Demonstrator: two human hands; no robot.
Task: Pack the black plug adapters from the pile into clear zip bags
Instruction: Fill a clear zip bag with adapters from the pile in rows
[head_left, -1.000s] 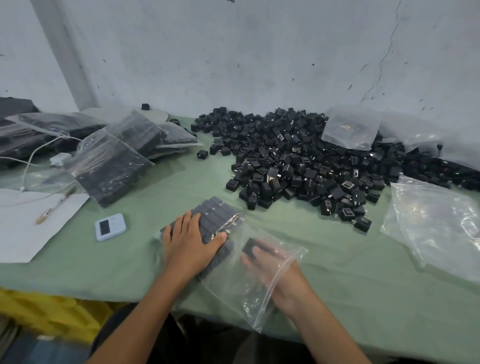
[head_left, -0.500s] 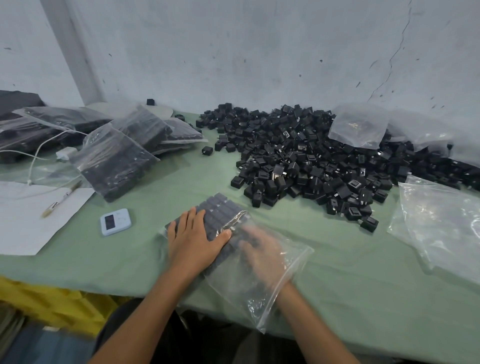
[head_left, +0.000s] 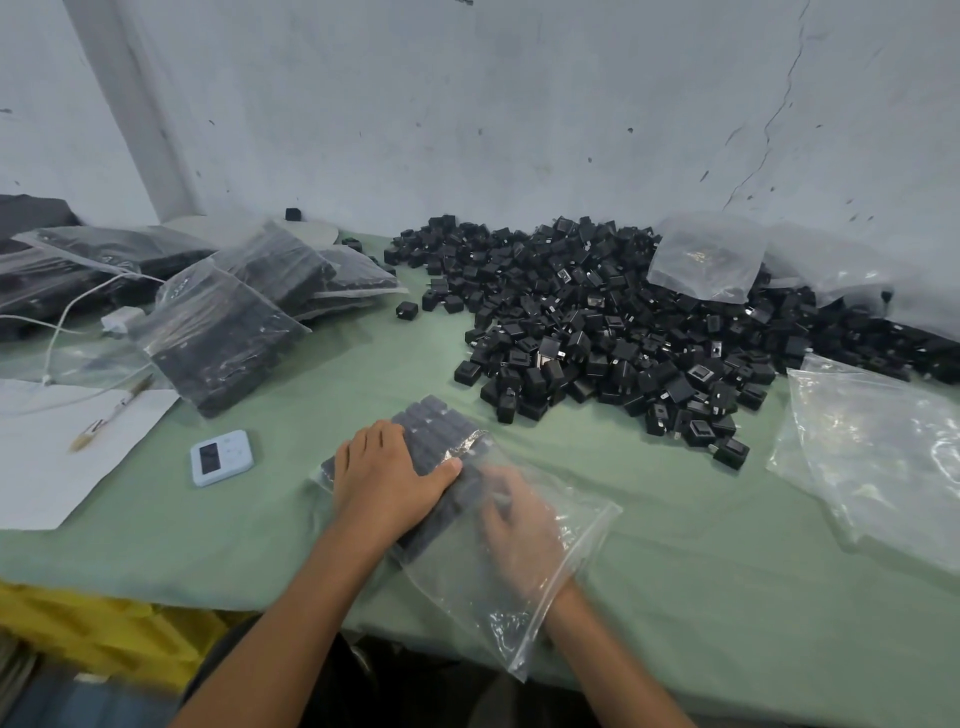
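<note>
Black plug adapters (head_left: 613, 332) sit heaped loose at 1 o'clock from my hands, against the wall. Clear zip bag (head_left: 566, 597) lies flat on the green table cover (head_left: 332, 384) right in front of me, with packed rows (head_left: 441, 431) of adapters at its 11 o'clock end. My left hand (head_left: 387, 478) rests flat on those rows, fingers straight, thumb out. My right hand (head_left: 519, 530) is inside the bag, blurred; can't tell if it grips anything. Filled bags (head_left: 223, 332) at 10 o'clock, empty bags (head_left: 878, 447) at 3, small white device (head_left: 221, 457) at 9.
</note>
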